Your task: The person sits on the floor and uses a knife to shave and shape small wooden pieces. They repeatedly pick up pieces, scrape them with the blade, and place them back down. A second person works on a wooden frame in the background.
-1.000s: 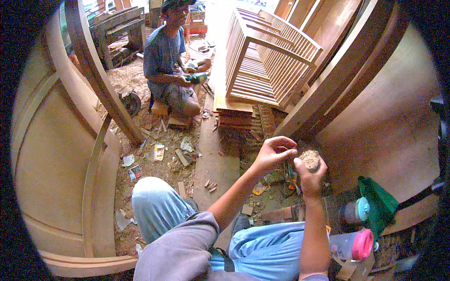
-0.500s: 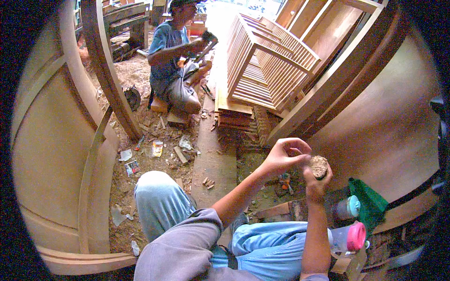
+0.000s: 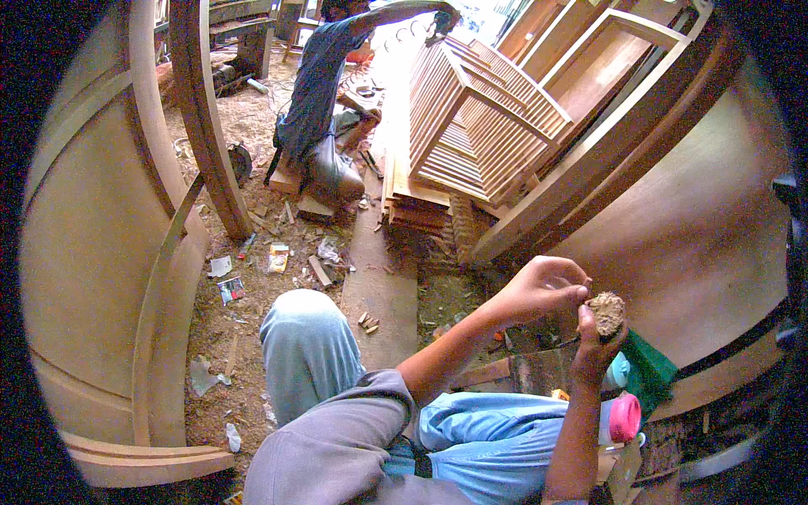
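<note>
In my right hand [image 3: 596, 343] is a round, tan, crumbly-looking lump [image 3: 606, 315] with a darker underside, gripped by thumb and fingers. Just left of it, my left hand [image 3: 547, 286] has its fingers pinched together; whatever is between the fingertips is too small to make out. Both hands are held out above my bent legs in blue jeans [image 3: 488, 442]. Beside my right forearm stand a clear container with a pink lid [image 3: 624, 418], a cyan-lidded container [image 3: 617, 370] and a green bag or cloth [image 3: 652, 376].
A co-worker [image 3: 316, 109] squats ahead, raising a dark tool [image 3: 440, 23]. Slatted wooden frames [image 3: 480, 126] lean at the back right. Wooden panels flank me at left [image 3: 93, 278] and right [image 3: 686, 227]; an upright post [image 3: 202, 109] stands at left. Shavings and scraps [image 3: 278, 257] litter the floor.
My two hands and the lump have shifted rightward, slightly downward in the view. The co-worker has lifted the tool high toward the top of the slatted frames.
</note>
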Tool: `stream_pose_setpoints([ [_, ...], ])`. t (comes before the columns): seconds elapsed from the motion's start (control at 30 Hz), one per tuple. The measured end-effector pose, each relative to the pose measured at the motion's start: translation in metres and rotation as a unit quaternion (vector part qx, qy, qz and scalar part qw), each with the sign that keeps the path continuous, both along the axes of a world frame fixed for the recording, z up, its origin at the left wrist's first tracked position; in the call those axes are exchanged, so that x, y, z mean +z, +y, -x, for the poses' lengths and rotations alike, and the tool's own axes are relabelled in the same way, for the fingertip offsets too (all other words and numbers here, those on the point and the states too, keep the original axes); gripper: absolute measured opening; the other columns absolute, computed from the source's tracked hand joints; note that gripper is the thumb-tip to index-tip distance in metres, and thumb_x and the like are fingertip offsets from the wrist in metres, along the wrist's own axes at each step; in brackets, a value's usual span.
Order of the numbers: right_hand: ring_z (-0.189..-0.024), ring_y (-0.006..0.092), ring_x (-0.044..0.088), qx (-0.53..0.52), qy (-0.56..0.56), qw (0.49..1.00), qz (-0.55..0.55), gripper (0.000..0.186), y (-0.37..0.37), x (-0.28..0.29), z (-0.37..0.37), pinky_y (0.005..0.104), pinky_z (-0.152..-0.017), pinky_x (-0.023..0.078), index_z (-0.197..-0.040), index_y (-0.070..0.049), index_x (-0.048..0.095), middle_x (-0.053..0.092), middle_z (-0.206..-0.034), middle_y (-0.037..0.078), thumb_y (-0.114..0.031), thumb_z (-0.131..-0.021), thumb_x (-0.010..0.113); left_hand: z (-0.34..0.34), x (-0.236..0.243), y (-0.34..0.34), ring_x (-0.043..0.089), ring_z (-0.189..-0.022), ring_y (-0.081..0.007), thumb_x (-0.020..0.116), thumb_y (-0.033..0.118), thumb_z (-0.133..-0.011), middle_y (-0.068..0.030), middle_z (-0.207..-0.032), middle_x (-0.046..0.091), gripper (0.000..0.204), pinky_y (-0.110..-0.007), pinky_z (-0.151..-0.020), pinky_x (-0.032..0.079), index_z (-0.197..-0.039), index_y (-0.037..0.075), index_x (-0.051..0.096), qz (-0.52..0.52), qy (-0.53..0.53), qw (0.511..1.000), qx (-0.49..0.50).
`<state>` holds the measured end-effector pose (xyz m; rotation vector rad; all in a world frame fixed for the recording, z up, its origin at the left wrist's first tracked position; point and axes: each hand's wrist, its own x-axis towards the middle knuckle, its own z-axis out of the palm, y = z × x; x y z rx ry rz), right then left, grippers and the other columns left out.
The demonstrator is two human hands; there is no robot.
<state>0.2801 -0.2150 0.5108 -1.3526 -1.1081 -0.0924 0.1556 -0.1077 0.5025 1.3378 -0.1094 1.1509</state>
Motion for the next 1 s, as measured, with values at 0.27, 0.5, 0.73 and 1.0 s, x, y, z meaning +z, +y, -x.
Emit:
stream_pose_setpoints([
  [0.27,-0.057,0.0112,0.049,0.221,0.078,0.972,0.028,0.021,-0.02,0.039,0.009,0.0216,-0.046,0.037,-0.101,-0.008,0.048,0.052,-0.075,0.003,-0.022,-0.089,0.057,0.019,0.012,-0.005,0.059,-0.075,-0.0082,0.059,0.02,-0.093,-0.0018,-0.084,0.063,0.018,-0.023,-0.066,0.048,-0.101,0.003,0.06,0.093,-0.067,0.991,0.072],
  [0.5,-0.089,0.0194,0.059,0.245,0.038,0.969,0.016,0.038,-0.006,0.036,0.046,0.0321,-0.075,0.05,-0.114,-0.003,0.051,0.058,-0.103,0.011,-0.022,-0.083,0.059,0.015,-0.009,0.009,0.052,-0.07,-0.0046,0.059,0.021,-0.094,0.0028,-0.08,0.059,0.017,-0.021,-0.061,0.043,-0.098,0.005,0.063,0.173,-0.085,0.976,0.101],
  [0.73,-0.09,0.0213,0.057,0.303,-0.107,0.941,0.108,0.044,0.063,0.018,0.04,0.0372,-0.083,0.047,-0.111,0.001,0.051,0.057,-0.1,0.013,-0.024,-0.077,0.062,-0.006,-0.073,0.06,0.055,-0.084,-0.0068,0.048,0.021,-0.097,0.0011,-0.091,0.063,0.024,-0.022,-0.076,0.043,-0.1,0.003,0.064,0.221,-0.014,0.961,0.169],
  [1.0,-0.077,0.0276,0.057,0.376,-0.377,0.846,-0.02,0.048,0.124,-0.027,-0.001,0.0407,-0.075,0.046,-0.112,0.0,0.046,0.059,-0.091,0.014,-0.019,-0.072,0.064,-0.036,-0.154,0.107,0.058,-0.107,-0.0161,0.053,0.017,-0.093,-0.0069,-0.117,0.063,0.032,-0.027,-0.095,0.041,-0.119,-0.001,0.059,0.291,0.048,0.948,0.116],
])
